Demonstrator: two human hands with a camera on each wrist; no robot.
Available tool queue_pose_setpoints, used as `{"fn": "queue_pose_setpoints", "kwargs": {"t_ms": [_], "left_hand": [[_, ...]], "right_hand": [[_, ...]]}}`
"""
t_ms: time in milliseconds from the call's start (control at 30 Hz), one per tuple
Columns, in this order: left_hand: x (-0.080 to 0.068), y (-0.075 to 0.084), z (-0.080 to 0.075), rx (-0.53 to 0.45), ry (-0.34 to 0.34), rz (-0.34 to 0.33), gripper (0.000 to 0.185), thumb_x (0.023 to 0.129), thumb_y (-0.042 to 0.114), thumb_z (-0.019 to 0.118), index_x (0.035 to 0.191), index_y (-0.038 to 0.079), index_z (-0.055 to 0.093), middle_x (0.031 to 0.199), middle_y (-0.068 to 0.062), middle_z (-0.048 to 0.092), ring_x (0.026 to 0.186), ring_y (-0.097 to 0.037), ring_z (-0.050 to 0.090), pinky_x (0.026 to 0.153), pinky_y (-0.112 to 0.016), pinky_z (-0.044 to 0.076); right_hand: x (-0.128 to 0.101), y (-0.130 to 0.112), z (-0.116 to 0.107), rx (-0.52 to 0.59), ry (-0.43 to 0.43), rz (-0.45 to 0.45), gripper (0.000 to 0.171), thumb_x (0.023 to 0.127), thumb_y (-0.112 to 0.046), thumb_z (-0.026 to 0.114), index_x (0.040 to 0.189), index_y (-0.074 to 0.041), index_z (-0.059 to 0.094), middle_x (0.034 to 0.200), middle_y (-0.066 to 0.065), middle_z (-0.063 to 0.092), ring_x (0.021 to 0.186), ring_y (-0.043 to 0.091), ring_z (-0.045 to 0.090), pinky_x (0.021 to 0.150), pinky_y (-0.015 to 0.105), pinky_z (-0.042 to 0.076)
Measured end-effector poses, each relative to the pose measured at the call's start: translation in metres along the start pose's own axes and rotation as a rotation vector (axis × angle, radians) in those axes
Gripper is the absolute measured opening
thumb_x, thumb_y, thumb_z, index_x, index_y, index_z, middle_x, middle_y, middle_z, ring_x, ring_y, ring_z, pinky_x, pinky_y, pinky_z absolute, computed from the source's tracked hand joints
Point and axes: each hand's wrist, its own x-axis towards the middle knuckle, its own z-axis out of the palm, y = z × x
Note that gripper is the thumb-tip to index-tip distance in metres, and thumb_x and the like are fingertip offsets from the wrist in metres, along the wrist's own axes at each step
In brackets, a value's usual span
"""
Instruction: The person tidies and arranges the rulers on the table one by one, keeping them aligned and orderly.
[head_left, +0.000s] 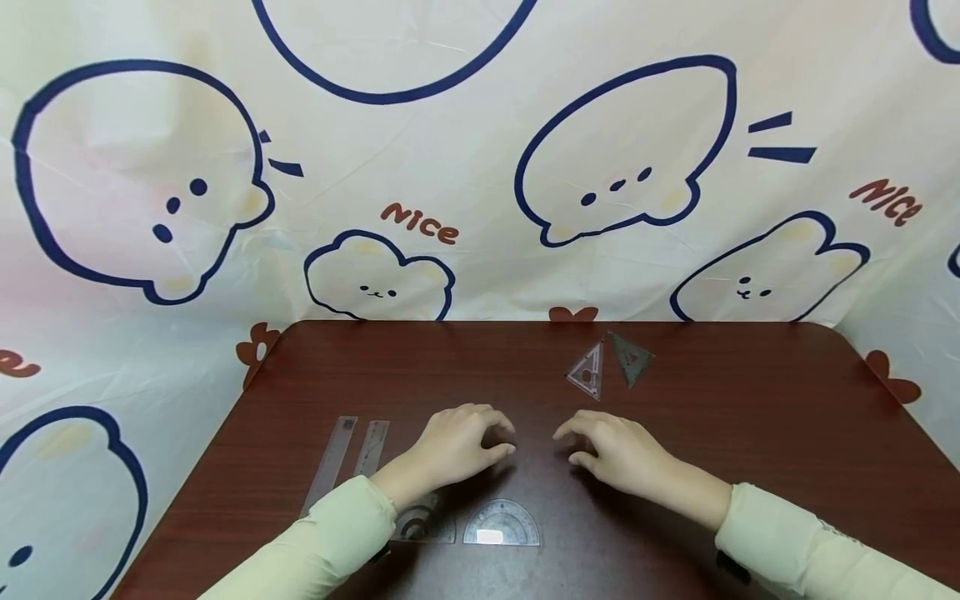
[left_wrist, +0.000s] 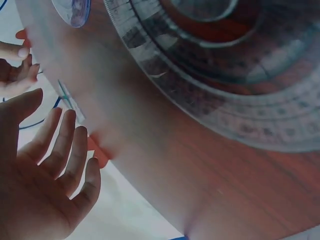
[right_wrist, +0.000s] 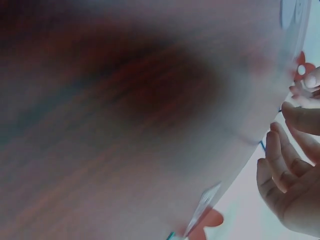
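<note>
My left hand (head_left: 461, 442) hovers over the middle of the table with loosely bent fingers and holds nothing. Across a small gap, my right hand (head_left: 618, 450) is likewise relaxed and bare. Beneath the left wrist lies a clear protractor (head_left: 426, 527), partly hidden by the sleeve; it looms large in the left wrist view, curved scale (left_wrist: 200, 115) showing. Beside it rests a second clear protractor (head_left: 501, 525). Two straight rulers, a longer one (head_left: 330, 462) and a shorter one (head_left: 372, 446), lie left of the left hand. Beyond the right hand are a clear set square (head_left: 590, 375) and a darker set square (head_left: 631, 358).
The dark reddish-brown table (head_left: 787, 417) has rounded far corners. A pale cloth (head_left: 480, 167) with cartoon outlines hangs behind and beside it. A small dark object (head_left: 732, 568) shows under the right sleeve.
</note>
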Motion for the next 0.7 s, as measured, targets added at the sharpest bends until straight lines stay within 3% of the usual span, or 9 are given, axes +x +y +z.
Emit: {"fn": "queue_pose_setpoints", "kwargs": {"t_ms": [367,700], "left_hand": [[0.022,0.006,0.004,-0.049,0.023,-0.073,0.024,0.090,0.037,0.073,0.109,0.023,0.072,0.111,0.007,0.068,0.108,-0.019,0.063,0.082,-0.047,0.050],[0.034,0.008,0.002,-0.075,0.000,-0.091,0.028,0.091,0.037,0.071,0.114,0.020,0.071,0.117,0.003,0.068,0.111,-0.020,0.062,0.085,-0.047,0.050]], "right_hand": [[0.013,0.042,-0.016,-0.017,-0.067,-0.061,0.027,0.084,-0.004,0.078,0.108,-0.015,0.072,0.096,-0.007,0.064,0.088,0.012,0.061,0.070,0.030,0.051],[0.027,0.074,-0.028,-0.051,-0.069,-0.079,0.027,0.084,0.002,0.076,0.106,-0.013,0.073,0.099,-0.005,0.066,0.093,0.016,0.062,0.075,0.034,0.053]]}}
